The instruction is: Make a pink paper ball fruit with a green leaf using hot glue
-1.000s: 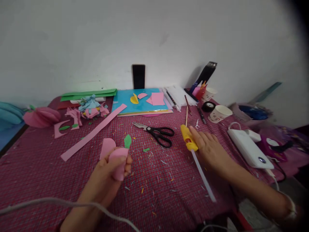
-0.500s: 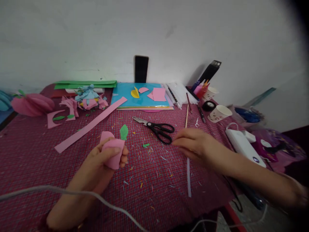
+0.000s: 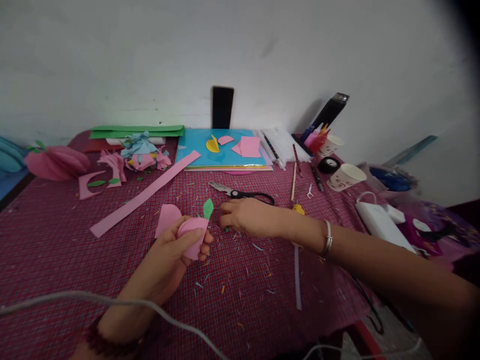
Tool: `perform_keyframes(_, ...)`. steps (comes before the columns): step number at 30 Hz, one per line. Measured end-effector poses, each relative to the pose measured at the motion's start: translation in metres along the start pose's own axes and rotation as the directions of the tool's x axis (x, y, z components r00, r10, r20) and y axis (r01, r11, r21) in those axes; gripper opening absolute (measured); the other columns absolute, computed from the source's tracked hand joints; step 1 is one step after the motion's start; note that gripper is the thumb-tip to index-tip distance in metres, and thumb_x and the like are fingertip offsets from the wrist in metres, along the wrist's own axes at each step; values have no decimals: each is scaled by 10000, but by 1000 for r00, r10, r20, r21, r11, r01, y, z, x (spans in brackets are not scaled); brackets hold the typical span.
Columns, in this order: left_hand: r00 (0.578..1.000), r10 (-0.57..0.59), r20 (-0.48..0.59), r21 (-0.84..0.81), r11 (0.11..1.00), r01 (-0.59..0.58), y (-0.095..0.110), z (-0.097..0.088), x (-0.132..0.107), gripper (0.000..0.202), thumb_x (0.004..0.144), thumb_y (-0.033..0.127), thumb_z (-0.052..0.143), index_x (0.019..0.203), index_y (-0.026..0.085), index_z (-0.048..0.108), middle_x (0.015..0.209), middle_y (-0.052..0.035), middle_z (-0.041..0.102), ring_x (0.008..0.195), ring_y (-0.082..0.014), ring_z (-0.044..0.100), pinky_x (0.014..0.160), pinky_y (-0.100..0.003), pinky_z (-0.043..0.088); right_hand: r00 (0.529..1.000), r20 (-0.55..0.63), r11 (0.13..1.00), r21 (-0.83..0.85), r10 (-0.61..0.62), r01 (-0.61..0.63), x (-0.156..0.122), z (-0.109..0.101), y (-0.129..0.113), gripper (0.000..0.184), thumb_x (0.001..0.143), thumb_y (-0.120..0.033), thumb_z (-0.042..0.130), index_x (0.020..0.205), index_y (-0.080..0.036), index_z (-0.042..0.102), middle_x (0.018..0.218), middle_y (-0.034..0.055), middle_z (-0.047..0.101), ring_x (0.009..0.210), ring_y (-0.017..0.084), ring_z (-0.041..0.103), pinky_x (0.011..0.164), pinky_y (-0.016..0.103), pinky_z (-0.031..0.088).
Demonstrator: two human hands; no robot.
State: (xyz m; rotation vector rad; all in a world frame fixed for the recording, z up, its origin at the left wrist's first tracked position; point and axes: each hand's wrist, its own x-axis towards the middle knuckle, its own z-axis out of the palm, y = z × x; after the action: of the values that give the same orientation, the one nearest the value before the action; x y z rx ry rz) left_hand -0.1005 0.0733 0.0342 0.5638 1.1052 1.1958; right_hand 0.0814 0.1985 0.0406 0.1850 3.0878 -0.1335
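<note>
My left hand [image 3: 176, 257] is wrapped round a folded pink paper shape [image 3: 193, 237], thumb on its front. A green paper leaf [image 3: 208, 209] sticks up from its upper right corner. Another pink paper piece [image 3: 167, 220] stands out behind the same hand. My right hand [image 3: 247, 217] is low over the cloth, fingertips bunched on a small green paper scrap [image 3: 226, 229]. Just behind it lie black-handled scissors [image 3: 255, 195], partly covered. Beneath my right forearm is a yellow object [image 3: 298, 208], mostly hidden, with a pale strip [image 3: 297, 280] on its near side.
A long pink strip [image 3: 146, 195] lies left of centre. Paper offcuts [image 3: 88, 186] and a pink paper fruit [image 3: 56, 162] are farther left. Blue sheets [image 3: 195, 147] and a phone [image 3: 222, 107] stand at the wall. Cups [image 3: 347, 177] are right; a white cable [image 3: 150, 305] crosses in front.
My right hand has moved left from beside the scissors to the green scrap, uncovering the yellow object's end. My left hand has shifted slightly right with the pink paper.
</note>
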Motion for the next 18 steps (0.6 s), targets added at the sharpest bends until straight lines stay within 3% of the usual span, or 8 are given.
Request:
perform_keyframes(5, 999, 8, 32, -15, 1000, -8, -4, -2, 0, 187, 724, 241, 751, 805, 137, 618, 699, -30, 675, 555, -99, 584, 522, -204, 470, 999, 48, 1000, -14, -10, 11, 6, -10, -9, 192, 910, -92, 526, 1048, -181, 626, 967, 63, 637, 788, 166, 589, 643, 285, 408)
perform_keyframes(8, 999, 6, 41, -19, 1000, -6, -6, -2, 0, 168, 737, 235, 739, 804, 136, 621, 708, -35, 675, 563, -99, 584, 524, -204, 467, 997, 66, 1000, 4, -28, 28, 9, -13, -11, 176, 908, -84, 515, 993, -171, 643, 954, 70, 651, 788, 171, 601, 634, 287, 408)
perform_keyframes(10, 1000, -2, 30, -18, 1000, 2, -6, -1, 0, 183, 719, 233, 749, 807, 131, 624, 695, -37, 673, 552, -100, 577, 517, -209, 462, 999, 49, 998, 57, -10, 7, 9, -13, -10, 154, 886, -78, 526, 938, -163, 643, 927, 67, 651, 774, 170, 595, 627, 287, 409)
perform_keyframes(12, 1000, -5, 3, -16, 1000, 5, -6, 0, -1, 212, 691, 236, 767, 806, 126, 627, 679, -38, 673, 541, -103, 573, 509, -213, 457, 995, -34, 977, 198, 89, -81, 7, -14, -9, 123, 842, -69, 549, 864, -161, 628, 874, 49, 638, 757, 159, 579, 636, 283, 415)
perform_keyframes(14, 1000, 3, -25, -11, 1000, -3, -5, 3, -3, 236, 676, 245, 780, 813, 126, 629, 677, -37, 675, 539, -102, 573, 512, -214, 455, 937, -152, 853, 477, 316, -210, 3, -18, -15, 93, 819, -86, 552, 794, -169, 585, 769, 7, 598, 686, 131, 542, 609, 261, 414)
perform_keyframes(15, 999, 12, -34, -6, 1000, -12, -5, 5, -4, 242, 677, 252, 781, 817, 126, 629, 678, -34, 675, 539, -101, 571, 514, -213, 455, 876, -181, 733, 636, 447, -242, 0, -21, -20, 86, 825, -108, 543, 775, -176, 561, 716, -15, 566, 636, 115, 512, 578, 247, 406)
perform_keyframes(17, 998, 32, -53, 13, 999, -32, -6, 11, -6, 252, 680, 266, 779, 824, 128, 626, 674, -26, 670, 536, -98, 564, 511, -214, 454, 755, -164, 459, 866, 635, -198, -6, -26, -36, 87, 850, -173, 516, 765, -189, 524, 642, -46, 499, 554, 94, 442, 508, 224, 370)
perform_keyframes(18, 997, 39, -66, 29, 999, -38, -6, 14, -8, 257, 679, 272, 778, 824, 128, 623, 664, -21, 664, 532, -98, 561, 506, -215, 451, 717, -154, 369, 917, 680, -153, -8, -28, -45, 88, 853, -198, 510, 765, -193, 515, 630, -51, 482, 542, 92, 424, 496, 221, 360)
